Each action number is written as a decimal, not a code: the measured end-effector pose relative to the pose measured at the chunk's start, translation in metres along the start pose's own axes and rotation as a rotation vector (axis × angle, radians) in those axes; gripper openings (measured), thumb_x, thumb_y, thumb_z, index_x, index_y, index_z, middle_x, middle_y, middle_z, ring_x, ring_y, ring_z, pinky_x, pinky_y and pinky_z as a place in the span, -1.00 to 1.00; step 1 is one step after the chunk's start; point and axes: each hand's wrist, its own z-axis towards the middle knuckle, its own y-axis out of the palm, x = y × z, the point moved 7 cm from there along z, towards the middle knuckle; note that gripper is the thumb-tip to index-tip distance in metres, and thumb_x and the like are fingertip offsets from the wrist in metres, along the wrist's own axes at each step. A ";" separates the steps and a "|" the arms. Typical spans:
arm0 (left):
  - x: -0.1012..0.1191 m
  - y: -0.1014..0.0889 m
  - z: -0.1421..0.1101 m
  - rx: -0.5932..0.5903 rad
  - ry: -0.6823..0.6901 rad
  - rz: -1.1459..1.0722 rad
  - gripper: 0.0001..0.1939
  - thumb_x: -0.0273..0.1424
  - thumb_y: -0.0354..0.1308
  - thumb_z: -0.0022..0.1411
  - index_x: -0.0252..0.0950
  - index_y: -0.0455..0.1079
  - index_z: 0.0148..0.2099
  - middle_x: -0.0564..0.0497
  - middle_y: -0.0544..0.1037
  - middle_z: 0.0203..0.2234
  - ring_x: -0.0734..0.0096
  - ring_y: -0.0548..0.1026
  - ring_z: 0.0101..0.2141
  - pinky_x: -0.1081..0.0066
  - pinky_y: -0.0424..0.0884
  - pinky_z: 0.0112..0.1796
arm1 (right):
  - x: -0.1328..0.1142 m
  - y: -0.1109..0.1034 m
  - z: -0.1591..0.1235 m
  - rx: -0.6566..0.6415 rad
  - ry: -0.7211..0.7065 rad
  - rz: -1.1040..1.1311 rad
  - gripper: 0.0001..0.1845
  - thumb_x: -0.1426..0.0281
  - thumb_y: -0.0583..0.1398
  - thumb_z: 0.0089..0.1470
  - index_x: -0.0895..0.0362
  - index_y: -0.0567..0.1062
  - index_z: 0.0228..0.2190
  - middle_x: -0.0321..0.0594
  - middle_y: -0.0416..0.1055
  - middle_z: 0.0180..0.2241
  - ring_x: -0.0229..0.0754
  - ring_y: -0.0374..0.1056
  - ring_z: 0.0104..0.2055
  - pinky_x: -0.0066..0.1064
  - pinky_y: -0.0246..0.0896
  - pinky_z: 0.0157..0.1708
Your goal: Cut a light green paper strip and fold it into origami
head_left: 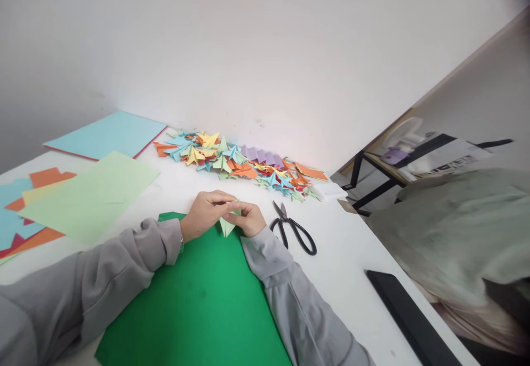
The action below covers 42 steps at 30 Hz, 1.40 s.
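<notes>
Between my hands is a small folded piece of light green paper [226,227], its pointed end toward me. My left hand [209,213] pinches its upper left side, and my right hand [247,219] pinches the right side with thumb and fingers. Part of the paper is hidden behind my fingers. Both hands are over the far end of a green sheet [199,300] on the white table. Beyond them lies a long heap of folded paper planes [223,159] in several colours. Black-handled scissors [293,228] lie just right of my right hand, blades slightly apart.
At the left are a large pale green sheet [95,189] and coloured paper scraps [16,211]. A light blue sheet stack [110,134] lies near the wall. A long black object [408,316] rests along the table's right edge. Beyond stand a shelf [385,170] and draped greyish cloth [459,228].
</notes>
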 end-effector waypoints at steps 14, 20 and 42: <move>0.004 -0.007 0.000 0.092 0.005 0.055 -0.80 -0.30 0.16 -0.03 -0.34 0.43 -0.55 0.02 0.50 -0.60 0.45 0.41 -0.51 0.48 0.34 -0.48 | 0.000 0.011 -0.005 0.011 0.137 0.044 -0.74 0.30 0.34 -0.47 0.18 0.40 -0.70 -0.47 0.14 -0.76 -0.40 -0.02 -0.68 -0.49 -0.14 -0.65; -0.001 -0.009 0.000 0.097 -0.086 0.034 -0.67 -0.23 0.00 0.11 -0.35 0.46 -0.47 -0.01 0.53 -0.55 0.43 0.44 -0.46 0.46 0.36 -0.40 | 0.003 0.004 -0.003 0.075 0.123 0.075 -0.80 0.36 0.34 -0.49 0.18 0.44 -0.72 -0.44 0.21 -0.76 -0.40 0.02 -0.68 -0.47 -0.07 -0.62; 0.012 -0.004 -0.003 0.068 0.158 0.110 -0.90 -0.44 0.14 0.00 -0.31 0.47 -0.47 -0.05 0.53 -0.49 0.41 0.46 -0.41 0.41 0.39 -0.34 | 0.003 0.001 -0.001 0.037 0.064 0.011 -0.74 0.26 0.33 -0.42 0.19 0.48 -0.64 -0.42 0.18 -0.72 -0.38 0.01 -0.63 -0.48 -0.07 -0.61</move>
